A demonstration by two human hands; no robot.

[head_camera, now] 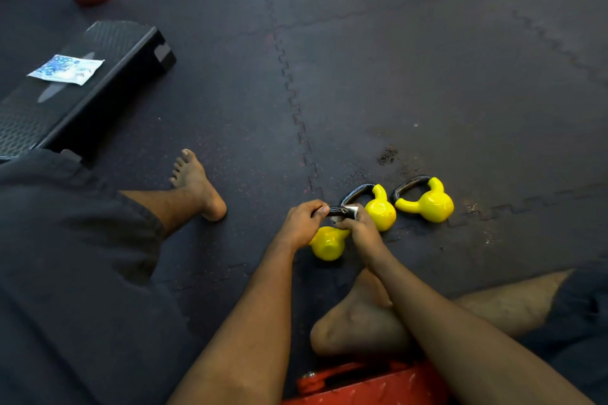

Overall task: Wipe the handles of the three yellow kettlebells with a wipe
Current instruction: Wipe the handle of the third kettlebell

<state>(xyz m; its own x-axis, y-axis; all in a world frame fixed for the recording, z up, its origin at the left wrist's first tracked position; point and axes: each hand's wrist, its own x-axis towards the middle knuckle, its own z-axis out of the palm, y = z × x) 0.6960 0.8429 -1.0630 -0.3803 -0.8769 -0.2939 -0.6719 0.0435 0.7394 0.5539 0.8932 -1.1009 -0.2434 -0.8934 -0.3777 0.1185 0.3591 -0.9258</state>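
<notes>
A blue-and-white flat packet (67, 69) lies on a black textured step platform (108, 76) at far left. On the dark rubber floor mat (427, 76), the left hand (304, 222) is clenched round the dark handle (335, 211) of the nearest yellow kettlebell (329, 245), whose body is toward the person and whose grip bar runs left-right. The right hand (362, 227) pinches a small white wipe (351, 210) against that bar. Just beside it, the middle yellow kettlebell (381, 212) and the right yellow kettlebell (427, 204) lie tipped, their handles pointing up-left.
</notes>
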